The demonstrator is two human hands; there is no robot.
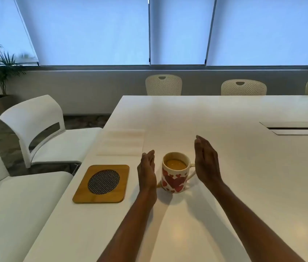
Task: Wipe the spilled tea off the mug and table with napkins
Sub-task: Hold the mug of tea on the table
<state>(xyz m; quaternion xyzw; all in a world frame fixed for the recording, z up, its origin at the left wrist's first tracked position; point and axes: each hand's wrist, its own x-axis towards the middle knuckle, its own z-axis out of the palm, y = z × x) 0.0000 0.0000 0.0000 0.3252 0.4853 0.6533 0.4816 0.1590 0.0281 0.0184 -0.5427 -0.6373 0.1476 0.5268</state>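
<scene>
Flat, empty left hand (147,171) and right hand (207,163) flank the red-hearted white mug (174,181). Pale napkins (122,141) barely show against the white table (225,114).

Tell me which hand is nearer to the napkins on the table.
Left. The left hand is open, just right of the near corner of the napkins. The right hand, also open, is farther right, beyond the mug.

White bench (243,176) w/ heart-print mug (174,179) of tea, wood trivet (102,183) to its left, napkins (122,141) behind trivet, cable hatch (298,128) far right.
</scene>
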